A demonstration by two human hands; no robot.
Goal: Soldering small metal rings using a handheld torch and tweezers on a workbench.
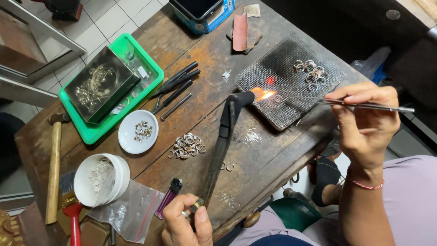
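Over the wire mesh [291, 86], left hand [184, 223] grips the torch [223, 136], right hand [364, 123] pinches tweezers [364, 105]; soldering a ring [278, 98], needing steady flame.

Jeweller's workshop, small and hand-run. Worn, scorched wooden desk [273, 168] carries a wire mesh soldering pad [291, 91] with a lit torch [227, 132] flame on it. Loose silver rings [186, 146] piled on the wood, more in a white dish [138, 132] and a white tub [101, 180]. Hammer [54, 168], pliers [175, 84], brush [70, 205], lighter [168, 197], green tray [152, 68] of parts. Tiled floor [114, 13] beside it.
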